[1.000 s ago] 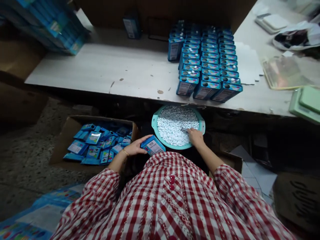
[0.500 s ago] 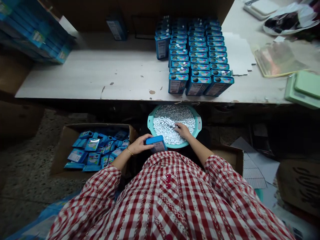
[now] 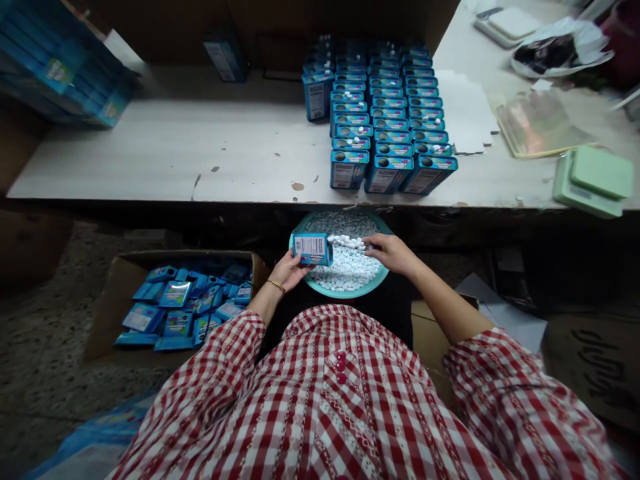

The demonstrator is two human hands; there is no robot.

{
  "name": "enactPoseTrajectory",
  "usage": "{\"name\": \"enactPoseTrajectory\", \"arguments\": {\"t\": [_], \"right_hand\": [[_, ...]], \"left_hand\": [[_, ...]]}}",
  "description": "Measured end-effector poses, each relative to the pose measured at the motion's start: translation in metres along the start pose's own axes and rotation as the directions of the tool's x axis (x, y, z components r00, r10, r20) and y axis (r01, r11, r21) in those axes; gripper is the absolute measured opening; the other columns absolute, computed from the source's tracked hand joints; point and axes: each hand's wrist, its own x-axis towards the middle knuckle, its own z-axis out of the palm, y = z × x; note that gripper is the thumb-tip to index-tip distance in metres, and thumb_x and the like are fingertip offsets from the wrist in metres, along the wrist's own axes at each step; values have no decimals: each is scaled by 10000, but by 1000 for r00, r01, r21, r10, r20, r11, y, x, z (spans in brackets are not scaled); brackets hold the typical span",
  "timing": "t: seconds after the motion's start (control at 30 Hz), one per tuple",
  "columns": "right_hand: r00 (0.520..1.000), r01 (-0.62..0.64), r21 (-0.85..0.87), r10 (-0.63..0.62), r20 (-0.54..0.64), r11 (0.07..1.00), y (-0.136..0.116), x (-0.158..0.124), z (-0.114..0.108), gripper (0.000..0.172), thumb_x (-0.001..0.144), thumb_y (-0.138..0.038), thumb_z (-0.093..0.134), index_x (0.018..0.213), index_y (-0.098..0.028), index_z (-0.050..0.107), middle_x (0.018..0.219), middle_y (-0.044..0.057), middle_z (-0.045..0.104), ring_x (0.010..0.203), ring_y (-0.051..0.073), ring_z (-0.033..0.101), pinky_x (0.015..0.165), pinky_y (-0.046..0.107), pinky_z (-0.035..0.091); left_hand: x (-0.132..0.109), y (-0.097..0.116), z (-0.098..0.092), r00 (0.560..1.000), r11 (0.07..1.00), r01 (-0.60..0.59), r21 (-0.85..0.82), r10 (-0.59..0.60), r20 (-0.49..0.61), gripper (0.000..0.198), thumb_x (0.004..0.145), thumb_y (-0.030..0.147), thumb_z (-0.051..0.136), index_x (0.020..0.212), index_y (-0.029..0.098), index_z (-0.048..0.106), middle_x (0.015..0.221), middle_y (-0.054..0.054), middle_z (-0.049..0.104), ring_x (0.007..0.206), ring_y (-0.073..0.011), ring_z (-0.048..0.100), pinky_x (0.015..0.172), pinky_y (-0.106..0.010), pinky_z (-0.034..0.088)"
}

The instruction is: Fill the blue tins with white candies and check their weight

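My left hand (image 3: 289,269) holds a small blue box (image 3: 311,249) over the teal basin (image 3: 350,290) of small white pellets (image 3: 350,263) in my lap. My right hand (image 3: 393,252) grips a scoop heaped with white pellets (image 3: 347,241), its tip right at the side of the box. Both hands hover above the basin, below the table's front edge. The scoop itself is mostly hidden by the pellets and my fingers.
On the white table (image 3: 200,153) stand several rows of upright blue boxes (image 3: 385,120). A cardboard carton (image 3: 125,280) of flat blue boxes sits on the floor at left. Green scales (image 3: 593,180), a plastic sleeve (image 3: 540,123) and a bag (image 3: 555,50) lie at right.
My left hand lifted the blue box from my lap up over the basin. My right hand came up out of the pellets with a loaded scoop and met the box.
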Motion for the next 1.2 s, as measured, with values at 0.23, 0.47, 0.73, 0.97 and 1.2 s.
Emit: {"name": "enactPoseTrajectory", "arguments": {"t": [0.23,0.47,0.73,0.97,1.2], "right_hand": [[978,-51,-339,115,173,939,-36,13,-23,337,830,-309,556,1157,-272,626,1146,19,654,1047,207,590,814,259,435],[940,73,-510,111,322,857,-58,29,-31,311,812,-287,543,1104,-310,649,1103,33,673,1032,230,601,758,281,450],[939,209,-652,38,343,729,-101,41,-36,286,806,-142,488,1020,-144,677,1018,166,678,948,252,636,735,296,439],[957,246,-677,-63,283,693,-119,33,-58,292,856,-105,390,941,-115,669,951,170,663,934,237,611,713,296,383],[925,-92,-672,313,215,734,-20,-7,-33,258,871,-207,433,1060,-175,606,1043,127,632,885,219,619,679,285,410]], "left_hand": [[-6,-6,4,991,998,60,-19,-57,121,663,695,159,680,1266,346,400,1135,-19,601,944,-171,623,884,-409,473],[11,10,-2,985,921,19,389,-84,150,732,477,211,821,1130,217,490,914,-11,627,880,-183,615,847,-350,461],[29,31,6,955,585,-204,785,-58,292,505,495,343,794,934,172,612,837,10,619,850,-199,587,832,-339,453],[41,17,13,919,484,-369,793,65,388,529,499,299,779,980,161,606,903,-13,629,917,-230,584,912,-385,427],[38,-10,-9,970,759,-240,605,205,128,586,616,431,710,1092,149,515,1069,-92,621,1001,-251,585,930,-424,431]]}}
